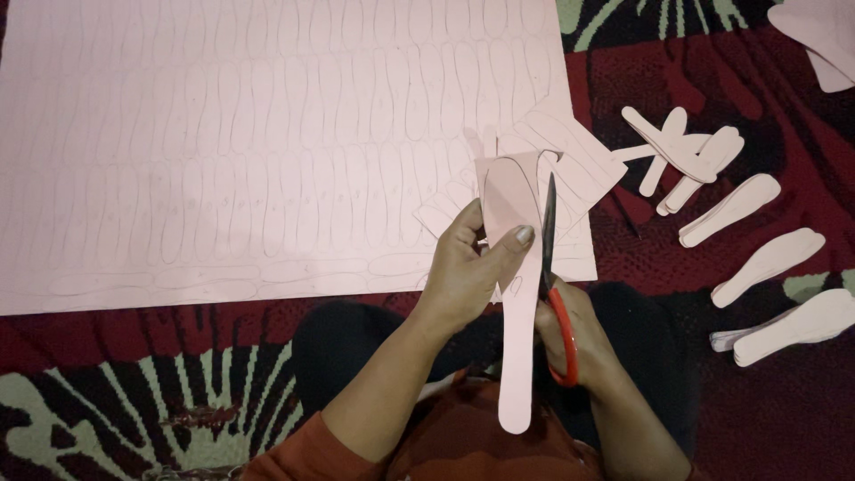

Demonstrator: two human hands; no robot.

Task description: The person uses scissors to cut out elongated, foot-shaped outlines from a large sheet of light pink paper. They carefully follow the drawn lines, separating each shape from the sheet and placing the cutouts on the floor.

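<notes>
Pink sheet [267, 151], the largest thing in view, lies flat on a patterned red, black and green carpet [107, 392], its face covered with rows of pencilled long-waisted outlines; it probably lies there so that shapes can be taken from its near right corner, where loose cut strips [570, 156] sit. To the right, well apart from the sheet, finished pink cut-outs [739, 209] lie fanned in small stacks on the carpet, likely sorted within easy reach. Over the lap, the left hand [468, 272] is clamped on a pink paddle-shaped piece [519, 356], thumb across its face, holding it up off the carpet so the blades can pass its edge. That piece runs with its long axis away from the body, the broad marked end pointing toward the sheet and the narrow rounded end toward the person. The right hand [579, 338] is closed through the red-handled scissors [550, 267], blades pointing away along the piece's right edge. Both hands are close together.
</notes>
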